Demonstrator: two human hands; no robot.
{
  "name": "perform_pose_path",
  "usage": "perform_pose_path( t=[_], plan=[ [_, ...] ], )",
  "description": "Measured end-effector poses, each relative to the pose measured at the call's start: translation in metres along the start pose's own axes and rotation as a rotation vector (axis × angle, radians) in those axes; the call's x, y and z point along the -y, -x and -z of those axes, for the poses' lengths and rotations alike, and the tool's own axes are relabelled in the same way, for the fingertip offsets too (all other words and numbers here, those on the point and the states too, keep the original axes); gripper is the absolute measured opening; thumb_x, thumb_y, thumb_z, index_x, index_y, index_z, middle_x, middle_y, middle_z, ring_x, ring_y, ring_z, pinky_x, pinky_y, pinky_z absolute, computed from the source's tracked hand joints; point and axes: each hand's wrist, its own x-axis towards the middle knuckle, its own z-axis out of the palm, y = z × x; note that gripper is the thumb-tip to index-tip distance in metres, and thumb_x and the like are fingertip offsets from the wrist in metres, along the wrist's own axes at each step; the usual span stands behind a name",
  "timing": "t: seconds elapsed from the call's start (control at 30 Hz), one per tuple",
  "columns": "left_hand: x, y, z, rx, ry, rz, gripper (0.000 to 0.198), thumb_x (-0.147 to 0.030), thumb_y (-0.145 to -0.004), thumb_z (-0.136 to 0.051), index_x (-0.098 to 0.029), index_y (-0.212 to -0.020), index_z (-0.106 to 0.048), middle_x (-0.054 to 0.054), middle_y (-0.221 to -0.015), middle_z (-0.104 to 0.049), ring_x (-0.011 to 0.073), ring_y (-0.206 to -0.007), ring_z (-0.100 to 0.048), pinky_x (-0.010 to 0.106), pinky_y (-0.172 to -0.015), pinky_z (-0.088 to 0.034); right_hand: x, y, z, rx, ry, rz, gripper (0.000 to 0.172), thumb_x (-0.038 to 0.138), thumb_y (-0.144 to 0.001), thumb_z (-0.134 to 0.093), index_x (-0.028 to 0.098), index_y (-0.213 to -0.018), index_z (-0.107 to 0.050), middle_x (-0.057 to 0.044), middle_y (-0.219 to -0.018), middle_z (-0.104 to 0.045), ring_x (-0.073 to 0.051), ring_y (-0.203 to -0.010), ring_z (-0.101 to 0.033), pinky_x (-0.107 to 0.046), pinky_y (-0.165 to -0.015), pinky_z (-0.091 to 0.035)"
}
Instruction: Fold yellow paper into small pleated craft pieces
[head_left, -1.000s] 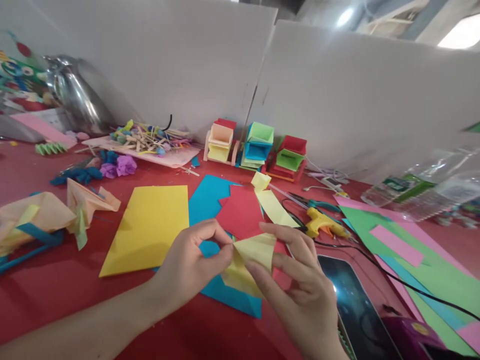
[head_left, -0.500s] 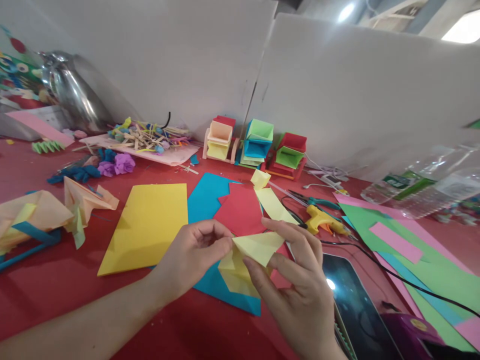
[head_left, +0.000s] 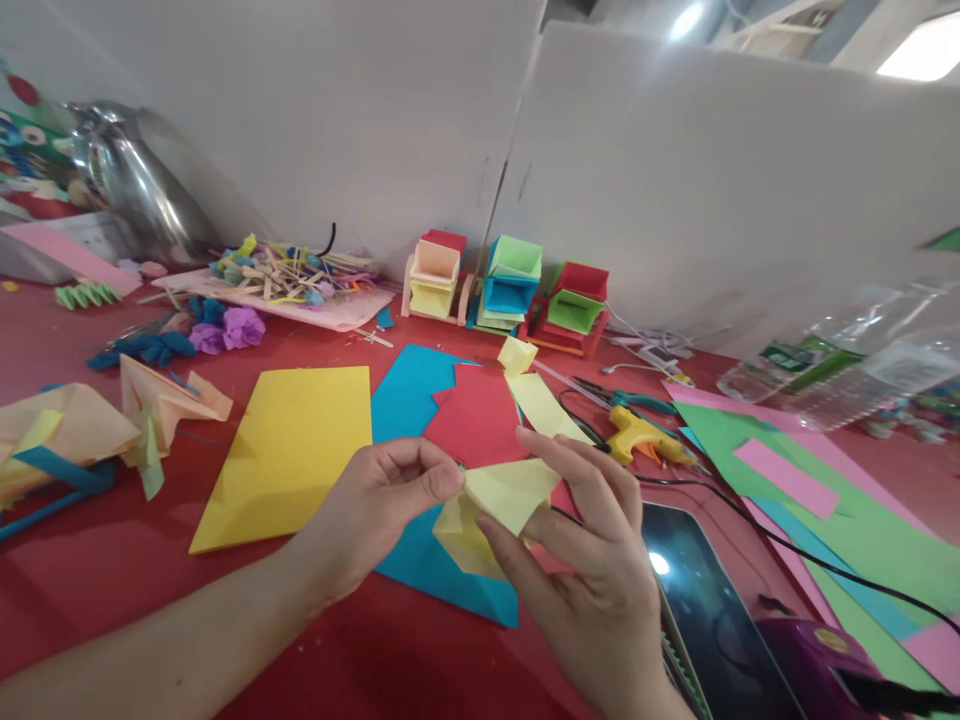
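Between my two hands is a folded pale yellow paper (head_left: 510,492), with one triangular flap on top. My left hand (head_left: 409,490) pinches its left corner between thumb and forefinger. On the other side my right hand (head_left: 585,550) grips it, thumb below and fingers along the upper edge. Beneath my hands lie a blue sheet (head_left: 450,575) and a red paper piece (head_left: 480,415). A yellow sheet (head_left: 300,440) rests left of them. Just beyond are a pale yellow strip (head_left: 551,405) and a small pale yellow folded piece (head_left: 517,355).
Three paper box stands, including a blue-green one (head_left: 514,280), line the wall. A yellow glue gun (head_left: 645,437), a dark-screened tablet (head_left: 712,590) and green sheets (head_left: 862,530) lie right. Plastic bottles (head_left: 840,360) stand behind. Leftward are peach paper folds (head_left: 161,400) and a metal jug (head_left: 139,185).
The view has shifted slightly, so everything sits a little further left. Both hands keep hold of the folded paper, with hardly any change in their grip.
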Motion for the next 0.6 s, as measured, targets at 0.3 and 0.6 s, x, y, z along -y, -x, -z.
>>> perform_pose_path(
  t=[0.3,0.6],
  plan=[
    [-0.007,0.000,0.005,-0.046,-0.182,-0.079,0.019,-0.033,-0.077,-0.058,-0.017,-0.066,-0.058,-0.004,-0.061,-0.053,0.0078,-0.058,-0.046,0.018,-0.055,-0.037,-0.003,0.001,0.011,0.021,-0.106,-0.108,0.021,0.016,-0.083,-0.044,0.023,-0.081,-0.063,-0.002,-0.123,-0.051,-0.026,-0.114,-0.041,-0.047,-0.093,-0.031],
    [-0.007,-0.003,0.008,-0.010,-0.128,-0.043,0.021,-0.035,-0.077,-0.058,-0.016,-0.068,-0.056,-0.003,-0.062,-0.053,0.0083,-0.058,-0.046,0.019,-0.057,-0.038,-0.011,-0.004,0.010,0.071,0.058,-0.077,0.008,0.028,-0.074,-0.062,0.023,-0.080,-0.061,-0.006,-0.112,-0.057,-0.027,-0.104,-0.045,-0.046,-0.086,-0.035]
  ],
)
